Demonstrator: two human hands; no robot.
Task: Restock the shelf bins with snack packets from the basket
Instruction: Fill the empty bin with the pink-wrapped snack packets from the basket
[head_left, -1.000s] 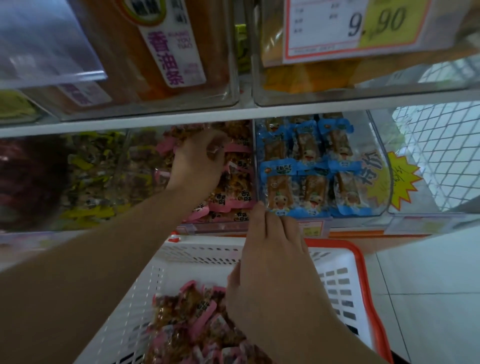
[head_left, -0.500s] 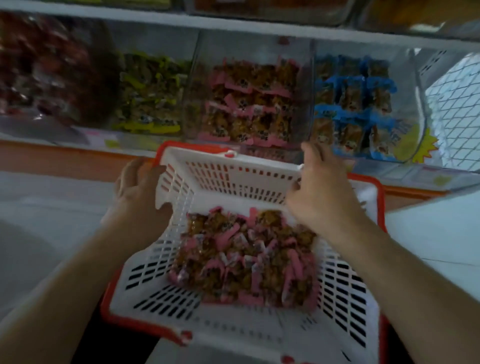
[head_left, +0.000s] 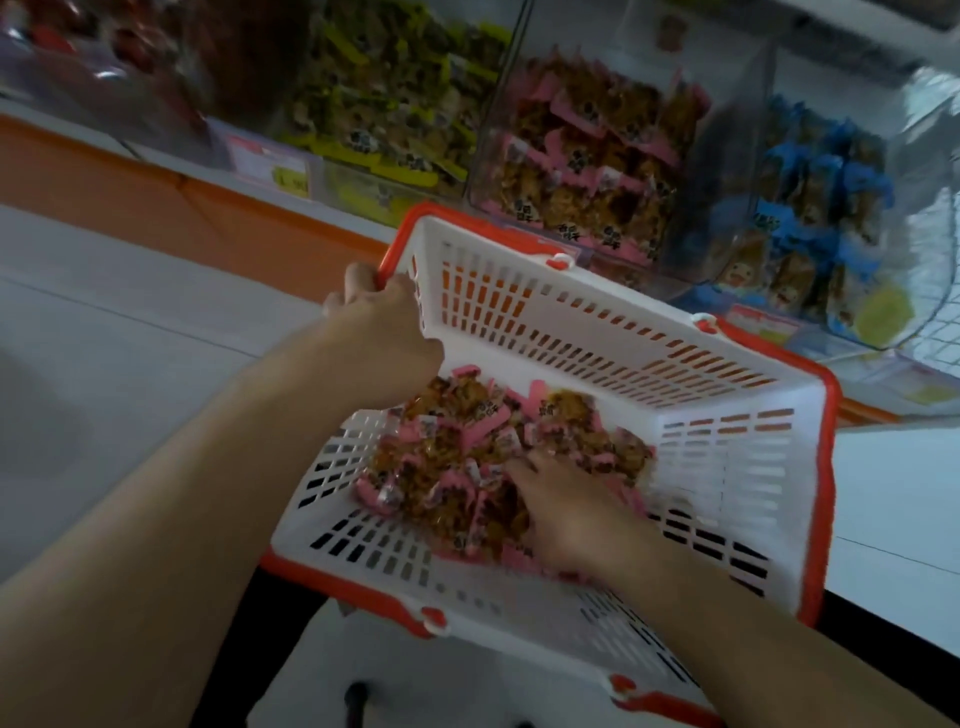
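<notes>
The white, slotted basket with a red rim is gripped at its far-left corner by the left hand. Pink-edged snack packets are heaped beneath the right hand, whose fingers are spread into them; a grasp cannot be told. Beyond both hands, a clear bin of matching packets is flanked by 2 others.

A pale tiled floor is seen at the left and near right. An orange shelf base runs along the far side. White wire mesh is glimpsed at the far right. Soft, dim light is cast throughout.
</notes>
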